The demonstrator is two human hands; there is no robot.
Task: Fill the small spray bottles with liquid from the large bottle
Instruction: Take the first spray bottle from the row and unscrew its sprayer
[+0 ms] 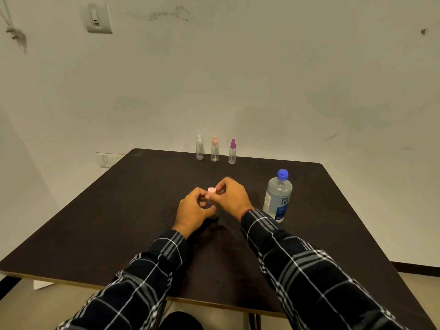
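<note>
Frame centre: left hand (192, 208) curled round small bottle (213, 214), mostly hidden, standing on dark table (114, 210). Right hand (232, 196) fingertips pinch pink cap (211, 190) at its top. Large bottle (277, 198), blue lid on, upright right of hands. White-topped sprayer (199, 148), pink-topped sprayer (214, 150), purple-topped sprayer (232, 152) in row at table's far edge.

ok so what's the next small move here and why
Probably twist the pink cap off and lift it clear. The right hand pinches it while the left hand grips the small bottle upright. The large bottle stands beside them with its blue cap on, so pouring likely comes after.
</note>
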